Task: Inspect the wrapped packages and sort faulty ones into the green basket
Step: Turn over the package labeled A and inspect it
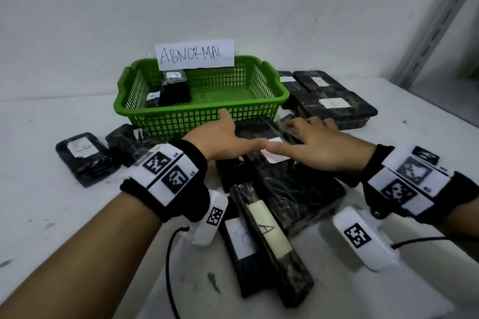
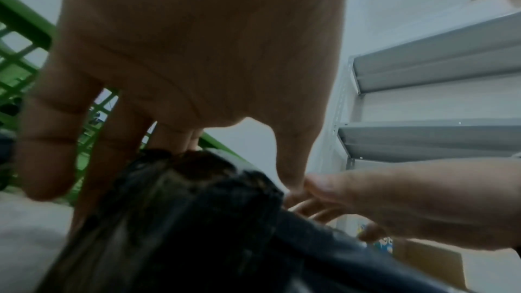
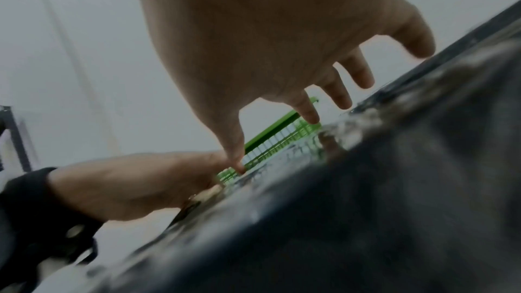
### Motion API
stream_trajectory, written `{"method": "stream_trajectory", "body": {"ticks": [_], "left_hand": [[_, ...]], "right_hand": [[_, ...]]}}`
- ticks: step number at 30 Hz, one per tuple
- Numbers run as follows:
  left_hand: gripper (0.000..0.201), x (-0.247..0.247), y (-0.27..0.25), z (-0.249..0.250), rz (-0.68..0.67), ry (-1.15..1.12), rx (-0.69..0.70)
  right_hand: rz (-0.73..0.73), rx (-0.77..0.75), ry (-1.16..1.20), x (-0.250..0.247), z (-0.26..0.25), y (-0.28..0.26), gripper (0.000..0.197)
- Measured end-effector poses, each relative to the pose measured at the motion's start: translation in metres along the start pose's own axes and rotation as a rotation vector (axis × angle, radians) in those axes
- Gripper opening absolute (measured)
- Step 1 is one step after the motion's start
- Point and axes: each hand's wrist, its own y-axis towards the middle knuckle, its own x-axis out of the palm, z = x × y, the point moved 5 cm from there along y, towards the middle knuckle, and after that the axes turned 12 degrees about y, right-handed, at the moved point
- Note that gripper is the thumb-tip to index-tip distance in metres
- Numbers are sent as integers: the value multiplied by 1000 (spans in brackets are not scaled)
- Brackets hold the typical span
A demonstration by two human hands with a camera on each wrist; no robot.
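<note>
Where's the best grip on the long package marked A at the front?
Pinch the long package marked A across its two long sides, near the middle by the label, coming from above. It is narrow, and lies tilted on top of another package, so its upper face and edges are exposed; the ends look less balanced.

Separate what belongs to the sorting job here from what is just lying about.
Job: green basket with ABNORMAL sign, two packages inside, package under both hands, left hand, right hand.
Not job: metal shelving, cardboard box.
</note>
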Motion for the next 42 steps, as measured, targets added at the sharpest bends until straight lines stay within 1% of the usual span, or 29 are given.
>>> {"method": "stream_trajectory", "body": {"ticks": [1,2,3,4,5,6,7,8,10,12,13,14,16,18,19,20,21,23,24,27,29,31,32,33,35,36,38,40,42], "left_hand": [[117,1,1,0,-19,8,-19],[113,3,3,1,-33,21,-30],[104,3,5,1,-37,24,-39],[96,2,7,2,-32,12,-43],[93,2,7,1,-22,-34,-54],[96,4,8,0,-16,-115,-71],[104,6,8,0,-14,-216,-82],[112,8,8,1,-5,-323,-77],[123,10,6,2,48,-501,-63],[131,5,2,2,140,-633,-66],[131,-1,-2,2,196,-668,-71],[122,-8,-5,1,258,-677,-65],[93,-20,-13,0,352,-685,-43],[67,-26,-21,-5,407,-704,-27],[61,-27,-22,-7,421,-707,-15],[61,-28,-25,-9,443,-705,-4],[61,-30,-28,-12,462,-715,6],[61,-38,-38,-17,494,-751,19],[61,-42,-41,-20,507,-760,26],[66,-54,-52,-29,563,-763,63],[67,-62,-61,-37,620,-775,78],[66,-69,-68,-43,661,-810,105],[65,-73,-71,-46,676,-830,117],[67,-76,-72,-48,688,-853,125],[73,-84,-71,-50,692,-906,142],[73,-86,-68,-49,684,-937,161],[64,-92,-65,-44,651,-980,217],[57,-98,-59,-42,620,-970,239],[61,-103,-56,-45,563,-858,205]], "right_hand": [[-6,14,46,-3,2,2,122],[-28,0,87,-5,5,4,135],[-66,-31,110,-3,9,7,144],[-107,-68,113,0,13,9,146],[-142,-92,94,3,13,6,140],[-153,-103,68,4,11,2,129],[-143,-103,58,4,8,-2,116],[-131,-95,73,4,8,-4,109],[-148,-76,150,3,9,-5,103],[-175,-83,249,0,9,-5,80],[-190,-78,314,-1,9,-6,73],[-207,-70,382,-3,10,-8,73],[-223,-58,483,-6,10,-13,73],[-211,-61,556,-8,11,-14,58],[-196,-47,589,-8,14,-13,48],[-173,-33,615,-9,15,-13,42],[-152,-23,633,-9,17,-12,39],[-141,-31,687,-6,16,-11,43],[-164,-49,738,-4,13,-10,46],[-297,-99,856,4,1,-7,58],[-345,-130,878,7,-7,-5,65],[-308,-169,875,5,-14,-4,72],[-277,-207,904,1,-20,-3,72],[-257,-251,959,-4,-25,-2,69],[-272,-319,1073,-15,-42,-3,63],[-291,-334,1108,-18,-49,-4,60],[-286,-357,1162,-24,-63,-4,60],[-197,-389,1224,-29,-70,1,64],[-91,-404,1314,-33,-73,5,60]]}}
